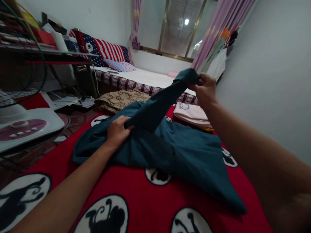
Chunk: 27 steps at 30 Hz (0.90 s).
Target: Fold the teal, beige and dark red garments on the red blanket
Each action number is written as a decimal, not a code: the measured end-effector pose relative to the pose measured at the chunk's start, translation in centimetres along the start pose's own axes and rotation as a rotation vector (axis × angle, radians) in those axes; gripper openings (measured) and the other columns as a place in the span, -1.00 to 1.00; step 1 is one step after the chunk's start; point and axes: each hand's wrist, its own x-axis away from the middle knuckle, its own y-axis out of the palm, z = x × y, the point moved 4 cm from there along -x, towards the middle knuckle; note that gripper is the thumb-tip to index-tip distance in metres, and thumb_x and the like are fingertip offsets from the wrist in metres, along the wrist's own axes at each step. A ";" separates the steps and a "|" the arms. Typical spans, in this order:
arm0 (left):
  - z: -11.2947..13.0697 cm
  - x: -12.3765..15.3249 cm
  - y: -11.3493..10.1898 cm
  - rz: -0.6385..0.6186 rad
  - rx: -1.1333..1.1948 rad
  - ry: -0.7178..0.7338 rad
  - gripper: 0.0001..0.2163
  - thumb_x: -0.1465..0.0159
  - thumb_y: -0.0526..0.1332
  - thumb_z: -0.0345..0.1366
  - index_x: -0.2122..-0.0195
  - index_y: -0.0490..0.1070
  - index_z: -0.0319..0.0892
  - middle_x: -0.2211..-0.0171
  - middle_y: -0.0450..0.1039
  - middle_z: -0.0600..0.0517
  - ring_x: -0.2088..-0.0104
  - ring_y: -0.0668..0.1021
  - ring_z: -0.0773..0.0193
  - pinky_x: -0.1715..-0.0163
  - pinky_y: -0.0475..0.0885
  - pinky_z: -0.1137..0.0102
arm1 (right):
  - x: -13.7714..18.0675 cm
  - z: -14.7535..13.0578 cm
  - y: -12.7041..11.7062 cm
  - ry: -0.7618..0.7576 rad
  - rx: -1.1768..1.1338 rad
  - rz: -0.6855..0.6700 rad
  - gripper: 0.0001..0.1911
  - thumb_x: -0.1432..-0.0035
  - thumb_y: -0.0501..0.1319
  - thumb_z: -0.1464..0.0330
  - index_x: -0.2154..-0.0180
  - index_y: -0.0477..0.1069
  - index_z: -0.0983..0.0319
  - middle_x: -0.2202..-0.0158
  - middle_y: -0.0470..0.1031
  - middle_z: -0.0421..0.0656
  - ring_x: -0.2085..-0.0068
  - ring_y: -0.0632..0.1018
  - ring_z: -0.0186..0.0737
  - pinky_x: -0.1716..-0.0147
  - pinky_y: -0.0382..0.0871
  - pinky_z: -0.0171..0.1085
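A dark teal long-sleeved garment (191,152) lies spread over the red blanket (143,200), its lower corner reaching toward the front right. One sleeve is lifted and stretched between my two hands. My right hand (204,86) is raised and pinches the cuff end of that sleeve. Lower down at the left, my left hand (119,131) grips the sleeve near the garment's body, fingers closed on the cloth. The far side of the garment is partly hidden behind the raised sleeve.
Behind the garment are a brown patterned folded cloth (123,97) and a folded pale pink garment (191,115). A white-topped bed (150,76) stands by the window. At left are a white fan base (31,126) and a cluttered desk (70,53). A wall rises at right.
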 end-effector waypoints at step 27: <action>6.1 5.5 2.2 -0.798 -0.069 0.437 -0.46 -0.23 0.19 0.05 -0.23 0.28 0.07 -0.33 0.11 -0.04 -0.29 0.22 -0.03 -0.21 0.16 0.04 | 27.6 -3.9 -5.0 0.198 0.564 -0.922 -0.52 -0.11 0.27 0.34 -0.10 0.39 0.16 -0.20 0.35 -0.05 -0.17 0.40 -0.04 -0.14 0.30 -0.06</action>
